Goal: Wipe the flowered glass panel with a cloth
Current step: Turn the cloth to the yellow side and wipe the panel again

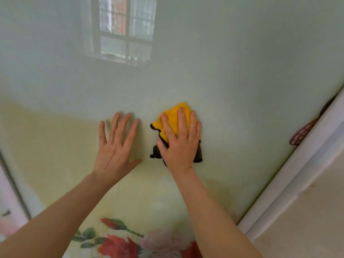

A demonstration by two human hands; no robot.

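Observation:
A tall glossy glass panel fills the head view, pale green above and cream below, with printed red and pink flowers along its bottom. My right hand presses a yellow cloth with a dark edge flat against the glass, fingers straight and spread over it. The cloth's dark underside shows below my palm. My left hand lies flat on the bare glass just left of the cloth, fingers spread, holding nothing.
A white frame runs diagonally along the panel's right edge, with a reddish patterned object tucked against it. A dark strip and another flowered panel border the left. A window reflection shows at the top of the glass.

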